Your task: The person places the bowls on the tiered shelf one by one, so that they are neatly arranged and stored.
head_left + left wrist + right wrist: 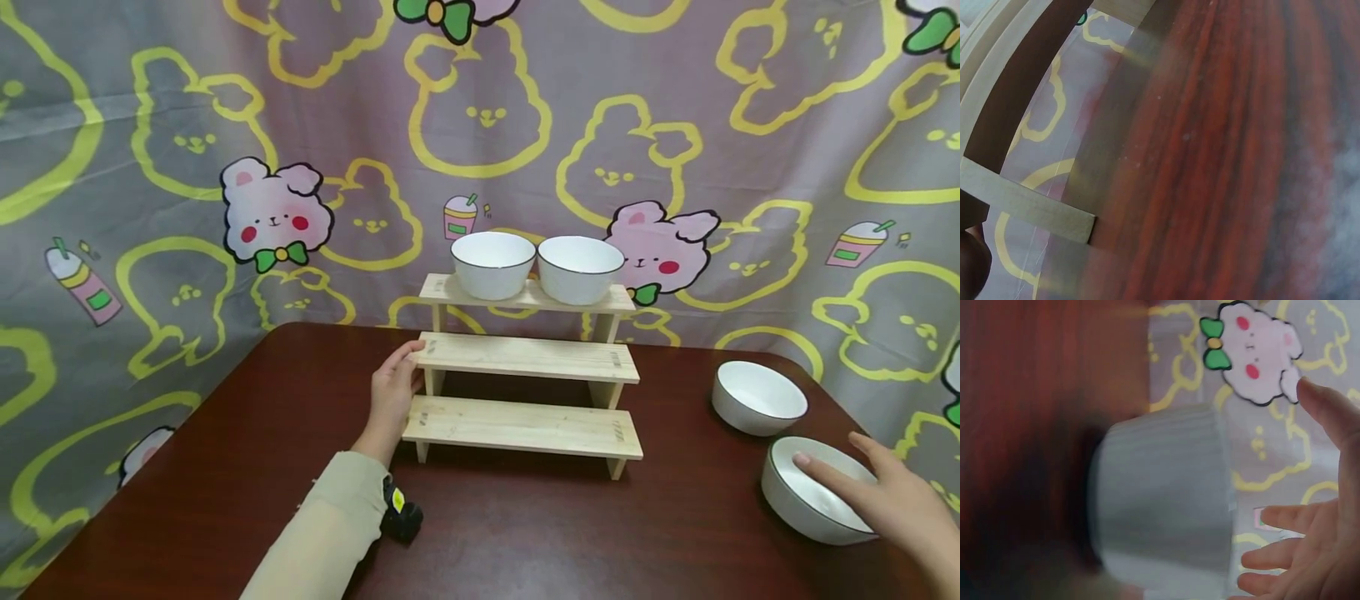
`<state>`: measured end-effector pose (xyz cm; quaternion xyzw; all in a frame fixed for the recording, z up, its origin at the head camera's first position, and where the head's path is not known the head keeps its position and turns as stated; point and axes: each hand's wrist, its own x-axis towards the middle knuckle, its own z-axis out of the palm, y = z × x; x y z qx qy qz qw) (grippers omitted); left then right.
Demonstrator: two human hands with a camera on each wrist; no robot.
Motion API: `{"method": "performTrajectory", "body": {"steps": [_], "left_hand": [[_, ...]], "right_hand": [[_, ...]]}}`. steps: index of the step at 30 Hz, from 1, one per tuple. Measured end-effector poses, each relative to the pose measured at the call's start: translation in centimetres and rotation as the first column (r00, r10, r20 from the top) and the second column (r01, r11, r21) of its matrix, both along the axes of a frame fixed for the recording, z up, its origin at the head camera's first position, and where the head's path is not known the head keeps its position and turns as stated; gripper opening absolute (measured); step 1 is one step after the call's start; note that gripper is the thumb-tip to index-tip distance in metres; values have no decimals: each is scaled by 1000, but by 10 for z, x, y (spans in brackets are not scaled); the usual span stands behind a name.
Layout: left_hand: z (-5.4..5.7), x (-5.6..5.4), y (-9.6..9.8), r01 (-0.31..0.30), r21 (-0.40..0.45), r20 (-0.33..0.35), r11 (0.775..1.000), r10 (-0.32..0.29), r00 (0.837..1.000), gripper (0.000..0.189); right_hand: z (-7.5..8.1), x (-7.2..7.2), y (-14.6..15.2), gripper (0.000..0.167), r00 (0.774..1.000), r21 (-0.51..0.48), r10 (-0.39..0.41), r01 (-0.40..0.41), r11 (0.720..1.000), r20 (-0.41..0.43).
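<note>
A three-tier wooden display stand point(525, 425) stands on the table. My left hand point(392, 396) grips the left end of its middle shelf; in the left wrist view only part of a finger point(974, 265) shows beside the wood. Two white bowls point(493, 275) with dark rims sit side by side on the top shelf. At the right are two more white bowls, a farther one point(753, 408) and a nearer one point(795, 500). Over the nearer bowl's right side hovers my right hand point(892, 496), thumb and fingers spread. The right wrist view shows these fingers point(1272, 555) apart from a bowl point(1166, 500).
The dark red-brown table point(525, 533) reaches back to a patterned curtain point(360, 117) with cartoon bears. A black wrist camera point(402, 518) is strapped at the left sleeve point(322, 525). The lower two shelves carry no bowls.
</note>
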<state>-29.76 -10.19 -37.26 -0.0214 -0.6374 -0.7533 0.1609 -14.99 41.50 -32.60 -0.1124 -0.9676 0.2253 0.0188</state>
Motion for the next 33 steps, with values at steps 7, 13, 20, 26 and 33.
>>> {"method": "performTrajectory", "body": {"steps": [7, 13, 20, 26, 33], "left_hand": [[1, -3, 2, -5, 1, 4, 1000, 5, 1000, 32], [2, -3, 2, -11, 11, 5, 1000, 11, 1000, 32], [2, 0, 0, 3, -5, 28, 1000, -2, 1000, 32], [1, 0, -1, 14, -9, 15, 1000, -14, 1000, 32], [2, -1, 0, 3, -5, 7, 1000, -3, 1000, 33]], "right_hand": [[-18, -2, 5, 100, 996, -8, -89, 89, 996, 29], [-32, -6, 6, 100, 998, 118, -49, 55, 992, -47], [-37, -9, -4, 106, 994, 194, -64, 81, 978, -92], [-36, -9, -6, 106, 993, 197, -106, 114, 974, -50], [-36, -11, -3, 109, 990, 208, -131, 139, 968, -47]]}}
